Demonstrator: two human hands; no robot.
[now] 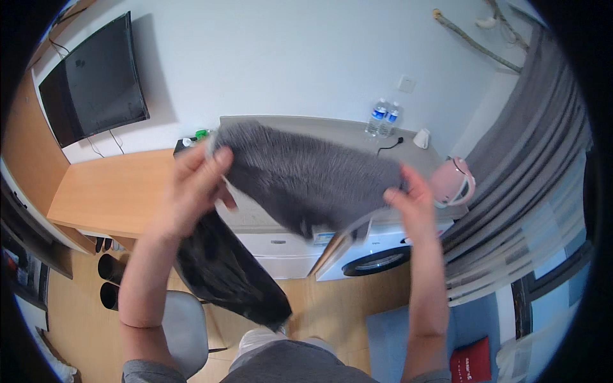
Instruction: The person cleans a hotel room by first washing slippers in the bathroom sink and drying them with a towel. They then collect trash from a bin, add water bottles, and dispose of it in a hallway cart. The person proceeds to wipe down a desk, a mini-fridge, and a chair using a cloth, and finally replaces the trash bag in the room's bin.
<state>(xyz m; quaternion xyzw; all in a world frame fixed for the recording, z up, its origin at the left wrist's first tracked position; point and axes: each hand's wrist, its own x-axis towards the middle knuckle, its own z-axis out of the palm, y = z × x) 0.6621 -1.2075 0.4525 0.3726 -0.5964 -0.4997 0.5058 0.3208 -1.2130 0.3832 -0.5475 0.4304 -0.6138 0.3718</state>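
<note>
1. At the lower edge, the person's grey-clad knees [281,357] sit above a pale wood floor [332,313], with a grey rounded chair seat [185,325] to the left and a blue mat [389,338] to the right.
2. A flat red package [471,362] with small white print lies on the floor at the lower right, beside the mat.
3. Both bare forearms rise from the lower edge; the left hand [195,185] is clenched on the upper left edge of a shaggy grey rug [300,175], fingers curled over its pile.
4. The right hand [408,195] pinches the rug's right edge between thumb and fingers.
5. The rug is held up in the air between the two hands, stretched across in front of the appliances; its long, soft pile faces the camera, and a smooth dark underside [230,268] hangs down from the left hand toward the chair.
6. Behind it stand a white cabinet front [281,252] and a white washing machine [377,255] with a dark round door, a small blue-and-white label near its top.
7. On the grey worktop [345,131] above are two clear water bottles [383,118] with blue labels, a white cup [421,138] and a pink kettle [454,180].
8. To the left, a light wooden desk [108,191] sits under a dark wall-mounted screen [96,80]; grey striped curtains [523,166] hang at right.
</note>
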